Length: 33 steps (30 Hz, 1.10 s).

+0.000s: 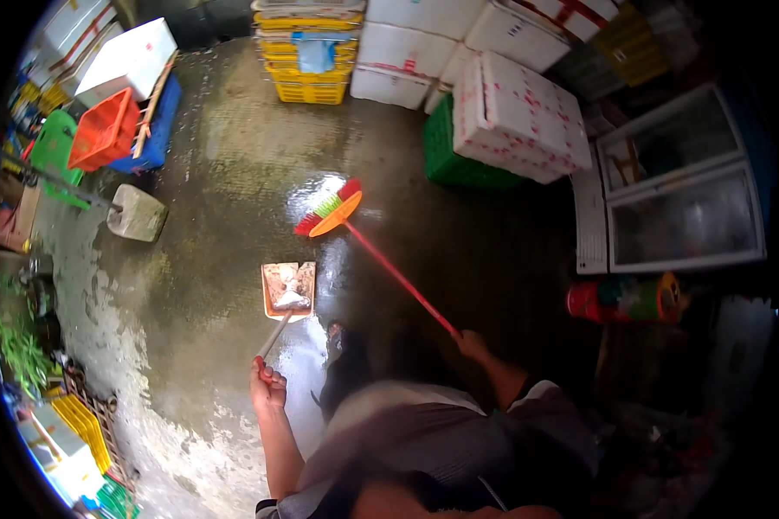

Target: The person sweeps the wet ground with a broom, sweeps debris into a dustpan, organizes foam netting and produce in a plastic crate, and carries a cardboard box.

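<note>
My left hand (269,386) is closed round the handle end of a dustpan (273,294), whose pan lies on the wet floor with pale and brown debris in it. My right hand (471,344) is wrapped round the upper end of the red stick of a broom (342,213). The broom head has an orange top with red and green bristles and is ahead of the dustpan, a little to its right, not touching it.
Yellow crates (310,69) and white foam boxes (405,52) are stacked ahead. A foam box rests on a green crate (446,143); a glass-doored cabinet (679,199) stands right. Left are an orange basket (104,131) and a concrete block (137,214) with a pole.
</note>
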Tool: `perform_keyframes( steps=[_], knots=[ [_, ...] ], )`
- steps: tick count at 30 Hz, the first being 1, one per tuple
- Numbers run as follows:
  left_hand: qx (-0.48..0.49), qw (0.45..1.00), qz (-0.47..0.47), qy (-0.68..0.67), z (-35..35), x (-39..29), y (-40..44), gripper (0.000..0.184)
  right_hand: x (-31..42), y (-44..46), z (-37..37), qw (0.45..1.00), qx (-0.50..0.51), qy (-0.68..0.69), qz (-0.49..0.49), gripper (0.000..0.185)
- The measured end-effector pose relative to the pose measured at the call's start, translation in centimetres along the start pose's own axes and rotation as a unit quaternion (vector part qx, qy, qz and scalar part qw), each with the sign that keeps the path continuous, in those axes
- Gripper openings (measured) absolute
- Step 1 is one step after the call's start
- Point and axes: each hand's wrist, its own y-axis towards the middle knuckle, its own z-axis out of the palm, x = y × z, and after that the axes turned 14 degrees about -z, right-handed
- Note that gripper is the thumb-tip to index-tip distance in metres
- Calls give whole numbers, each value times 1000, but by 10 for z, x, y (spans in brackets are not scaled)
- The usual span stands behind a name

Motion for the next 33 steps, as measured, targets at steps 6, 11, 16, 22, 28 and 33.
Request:
perform_keyframes(
  steps=[6,11,16,22,28,33],
  knots=[
    [-17,985,-40,170,66,10,-16,18,-48,-137,38,975,-44,135,171,55],
    [-8,946,-43,320,171,108,9,20,-142,-203,59,959,-100,202,173,51],
    [40,914,-69,398,258,197,2,20,-154,-291,59,920,-143,298,212,47],
    [77,856,-123,495,356,325,11,14,-161,-327,73,800,-191,393,411,38],
    [131,792,-183,568,439,456,24,17,-203,-330,109,617,-358,499,491,40],
    [129,734,-245,620,489,579,41,13,-215,-347,55,445,-400,609,520,40]
  ],
)
